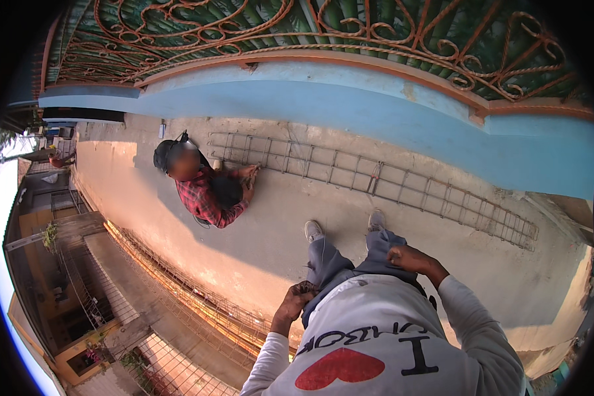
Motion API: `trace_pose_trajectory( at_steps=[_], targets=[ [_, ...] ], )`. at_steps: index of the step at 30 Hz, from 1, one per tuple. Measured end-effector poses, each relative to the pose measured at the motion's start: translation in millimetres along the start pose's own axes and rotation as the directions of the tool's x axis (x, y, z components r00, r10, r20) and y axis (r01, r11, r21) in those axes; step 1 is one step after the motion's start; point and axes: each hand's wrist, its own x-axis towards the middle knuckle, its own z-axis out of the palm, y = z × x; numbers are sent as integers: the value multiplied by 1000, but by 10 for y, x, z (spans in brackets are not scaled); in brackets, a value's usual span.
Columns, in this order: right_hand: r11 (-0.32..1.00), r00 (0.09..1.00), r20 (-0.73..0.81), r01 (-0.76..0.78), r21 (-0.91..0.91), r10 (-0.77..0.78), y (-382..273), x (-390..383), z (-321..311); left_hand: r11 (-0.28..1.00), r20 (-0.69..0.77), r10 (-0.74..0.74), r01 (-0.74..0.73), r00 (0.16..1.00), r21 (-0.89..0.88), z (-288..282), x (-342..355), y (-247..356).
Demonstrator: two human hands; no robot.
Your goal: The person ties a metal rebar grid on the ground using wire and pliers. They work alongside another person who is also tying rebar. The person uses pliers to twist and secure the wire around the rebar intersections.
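I stand upright, with both hands at the grey-blue trousers (330, 259) I wear. My left hand (296, 302) is closed at the left hip, its curled fingers on the trouser cloth. Over the right thigh, my right hand (409, 259) is closed too, pinching the cloth. Beyond my shoes lies a long steel rebar cage (333, 165), with thin bars and tied cross-hoops. A co-worker in a red checked shirt (204, 198) squats at its left end, both hands (247, 178) close to the bars.
A light blue wall (277, 92) topped by a rusty scrolled iron fence (402, 33) runs behind the cage. More rebar cages and long poles (198, 297) lie along the left side of the concrete ground (264, 251). Houses (66, 290) stand beyond them.
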Motion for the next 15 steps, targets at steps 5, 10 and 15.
trace_pose_trajectory(
  at_steps=[5, 10, 15],
  targets=[
    [995, 994, 72, 81, -65, -76, -395, 13, 452, 991, 145, -76, 58, 987, 122, -605, -55, 17],
    [995, 981, 191, -19, -102, 38, -855, 274, 1155, 979, 172, -168, 144, 971, 144, -1331, -217, 60],
    [999, 935, 354, 2, -40, 12, -934, 517, 1982, 967, 275, -246, 216, 929, 135, -2196, -373, -161]
  ],
)
